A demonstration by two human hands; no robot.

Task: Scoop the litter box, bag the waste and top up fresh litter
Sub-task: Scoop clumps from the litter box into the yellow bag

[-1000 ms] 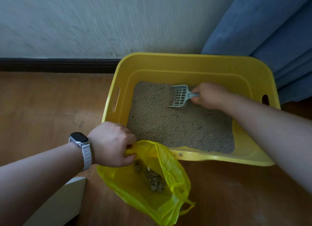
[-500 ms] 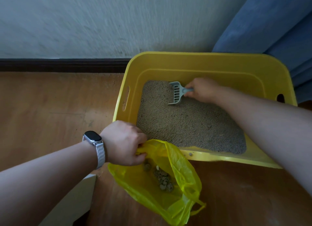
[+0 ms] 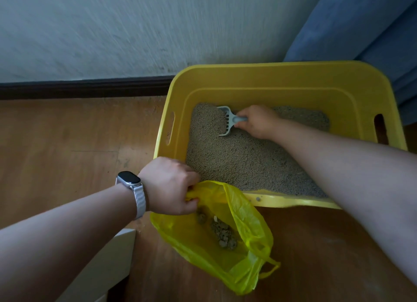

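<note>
One pale wall (image 3: 112, 30) with a rough, streaked plaster finish fills the top, and a single dark skirting board (image 3: 83, 87) runs along its foot. Below lies a brown wooden floor (image 3: 67, 132), smooth and scuffed in places. One blue cloth curtain (image 3: 372, 19) hangs in soft folds at the upper right.

On the floor against the wall sits one litter box (image 3: 270, 69), a yellow hard-plastic tub, rectangular with rounded corners and a stepped rim, with two slot handles cut in its end walls. A bed of litter (image 3: 243, 161), fine tan grains, covers its bottom unevenly.

One yellow bag (image 3: 203, 252) of thin, see-through, crinkled plastic lies on the floor, touching the box's near left corner with its mouth open. Part of a flat white object (image 3: 108, 268) shows at the lower left; what it is cannot be told.

The left hand (image 3: 169, 186) has its fingers curled round the bag's rim, gripping it. The right hand (image 3: 259, 121) is closed round the handle of one grey plastic scoop (image 3: 226, 121), whose slotted head stands on edge in the litter near the far left of the box, with grains banked against it.

Inside the bag lie grey-brown, knobbly waste clumps (image 3: 223, 234): one small lump and one larger heap. One watch (image 3: 129, 179), with a dark rounded face and a pale band, sits on the left wrist.
</note>
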